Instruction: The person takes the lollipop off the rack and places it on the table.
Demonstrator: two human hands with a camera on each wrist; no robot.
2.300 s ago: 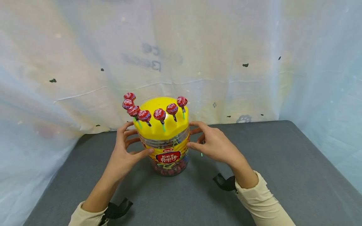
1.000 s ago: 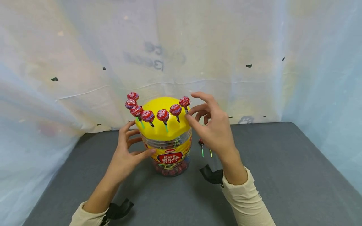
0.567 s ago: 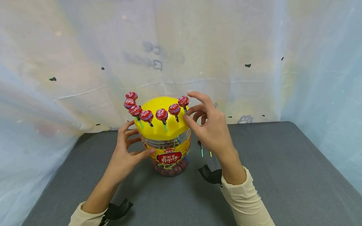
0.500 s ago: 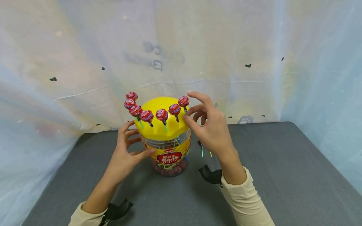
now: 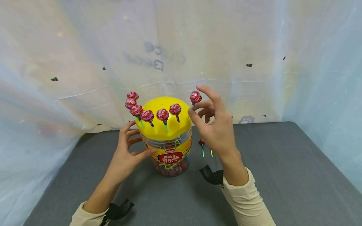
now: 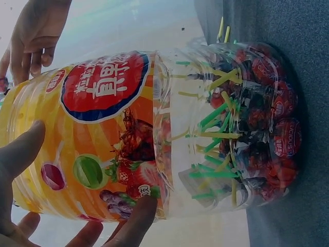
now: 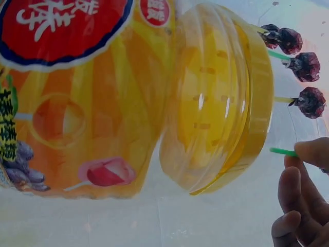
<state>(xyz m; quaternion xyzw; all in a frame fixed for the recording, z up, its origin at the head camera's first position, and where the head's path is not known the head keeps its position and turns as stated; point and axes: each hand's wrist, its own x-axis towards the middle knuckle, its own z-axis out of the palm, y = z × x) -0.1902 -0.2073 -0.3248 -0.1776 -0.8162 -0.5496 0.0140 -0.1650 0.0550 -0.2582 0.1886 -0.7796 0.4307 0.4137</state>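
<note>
A clear candy jar (image 5: 169,158) with a yellow and red label stands on the grey table, full of lollipops. Several red-wrapped lollipops (image 5: 162,115) stick up along the edge of its yellow lid (image 5: 156,102). My left hand (image 5: 125,153) holds the jar's left side, thumb in front and fingers round the back. At the lid's right edge, my right hand (image 5: 216,128) pinches one lollipop (image 5: 195,97) by its green stick. The right wrist view shows this stick's lower end (image 7: 280,151) apart from the lid, and its wrapped head is out of sight there.
A lollipop (image 5: 201,142) with a green stick lies on the table right of the jar. Beside it shows a yellow stick (image 5: 211,153), its upper part hidden by my right hand. A pale curtain (image 5: 220,47) hangs behind the table (image 5: 282,172).
My right hand went from the jar's side up to the rightmost lollipop in the lid, then drew it out, up and to the right. My left hand stayed on the jar.
</note>
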